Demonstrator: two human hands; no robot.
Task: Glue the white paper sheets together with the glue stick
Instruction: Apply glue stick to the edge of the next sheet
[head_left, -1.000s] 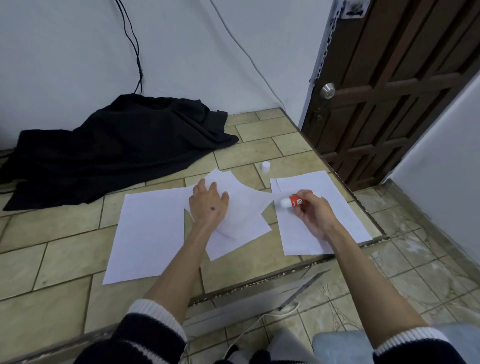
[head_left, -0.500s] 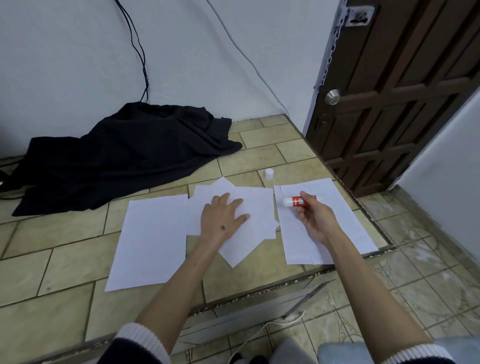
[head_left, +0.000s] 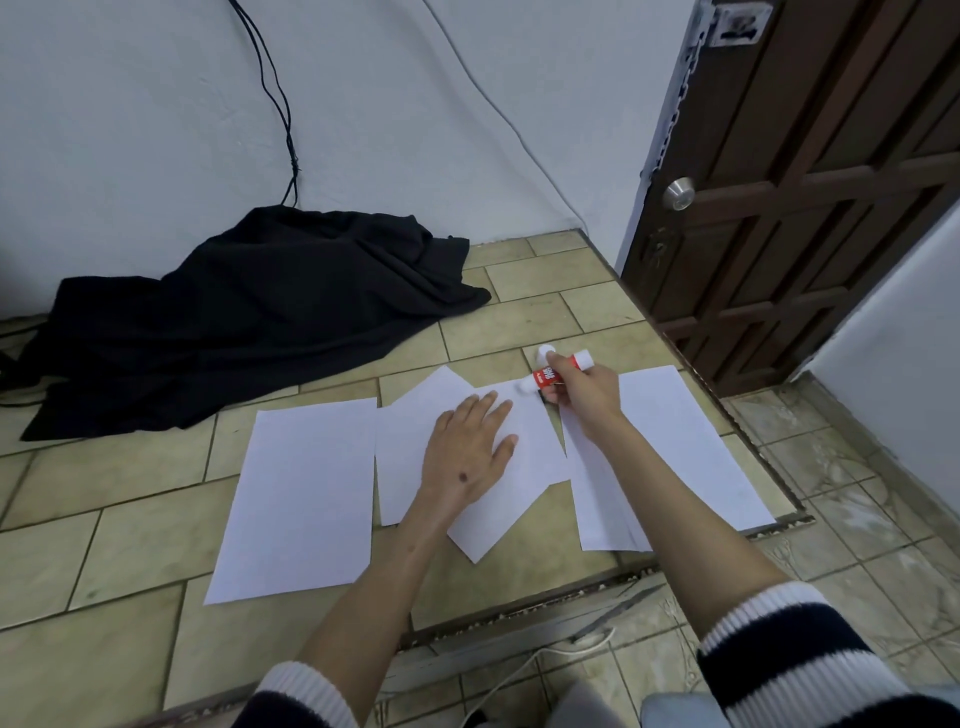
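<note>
Several white paper sheets lie on the tiled floor: one at the left (head_left: 301, 499), an overlapping skewed pair in the middle (head_left: 524, 467), and a stack at the right (head_left: 675, 447). My left hand (head_left: 467, 452) rests flat on the middle pair with its fingers spread. My right hand (head_left: 584, 395) grips a red and white glue stick (head_left: 550, 373), whose white tip touches the far right corner of the middle sheets. The small white cap (head_left: 545, 352) stands on the floor just behind the stick.
A black cloth (head_left: 249, 317) is heaped against the white wall at the back left, with dark cables above it. A brown wooden door (head_left: 810, 208) stands at the right. A floor step edge (head_left: 545, 613) and a white cord run near my knees.
My right hand has carried the glue stick left from above the right stack to the far corner of the middle sheets. My left hand stays flat on them, now squared up.
</note>
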